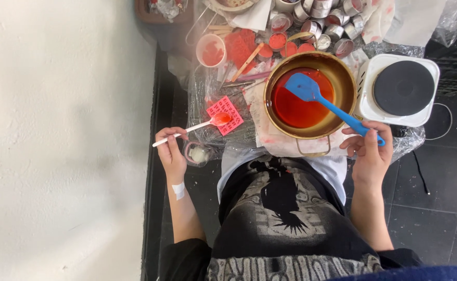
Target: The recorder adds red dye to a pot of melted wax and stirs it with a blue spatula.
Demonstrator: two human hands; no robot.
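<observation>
Hands were both occupied. The left hand was closed around the handle of a white plastic spoon, whose bowl carried a portion of red liquid and hovered over a small pink square mould lying on the plastic-covered worktop. Just below that hand sat a small clear cup with something whitish inside. The right hand gripped the end of a blue silicone spatula, its blade resting in the melted red liquid inside a brass-coloured pot. The pot stood on the worktop beside a white single-plate electric hob, off the heating plate.

Judging by this, melting looked finished and pouring was under way: the pot held plenty of liquid, so most of the filling appeared to be left. Beyond the pot, a cluster of small round metal tins waited, a few already showing red contents, many apparently empty. A pink-stained cup, a wooden stick and red solid pieces lay nearby.
</observation>
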